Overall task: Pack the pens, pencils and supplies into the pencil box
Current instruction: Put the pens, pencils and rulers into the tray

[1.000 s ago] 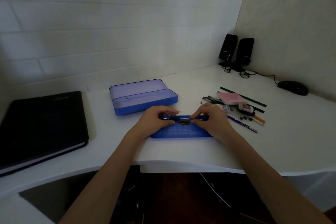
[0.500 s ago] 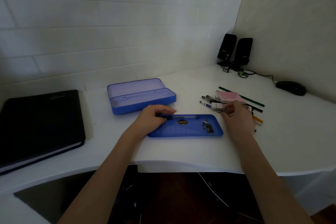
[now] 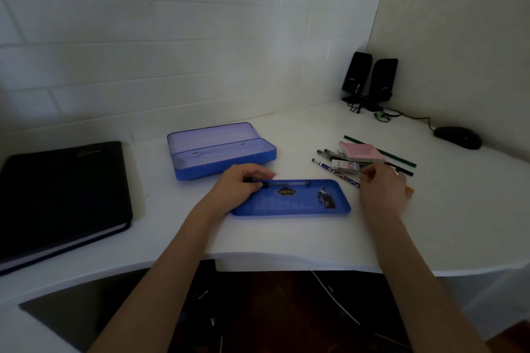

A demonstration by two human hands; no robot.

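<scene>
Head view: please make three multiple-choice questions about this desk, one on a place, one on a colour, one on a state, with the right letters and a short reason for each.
1. Where does the black notebook lie?
A. at the desk's left side
B. beside the speakers
C. inside the pencil box

2. What colour is the sticky-note pad?
A. yellow
B. pink
C. green

3. How is the pencil box?
A. shut
B. open and full
C. open, nothing seen inside

Answers:
1 A, it lies far left of the blue tray.
2 B, its top sheet shows pink.
3 C, the lid stands back and the inside shows bare.
</scene>
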